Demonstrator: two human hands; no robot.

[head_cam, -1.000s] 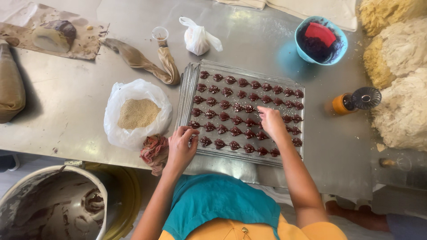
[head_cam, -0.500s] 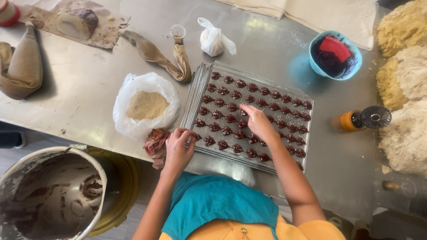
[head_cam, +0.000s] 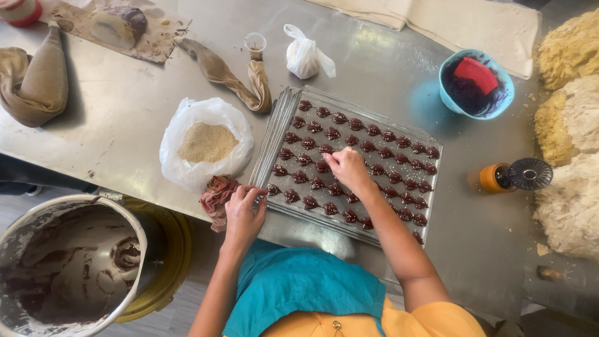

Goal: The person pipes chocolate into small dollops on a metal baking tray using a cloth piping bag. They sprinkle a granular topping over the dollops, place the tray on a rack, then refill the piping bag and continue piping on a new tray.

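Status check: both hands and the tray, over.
Left hand pinching the tray corner. Right hand over the chocolate dollops, fingertips pinched. Sesame bag beside tray.

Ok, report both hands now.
Left hand: fingers curled at the tray edge; grip cannot be told.
Right hand: fingertips pinched over the chocolate pieces.

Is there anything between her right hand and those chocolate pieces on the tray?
Nothing visible. The right hand hovers directly over the chocolate pieces in the middle rows of the tray, fingers pinched. The left hand rests at the tray's near left corner, beside the bag of sesame-like grains, out of the way.
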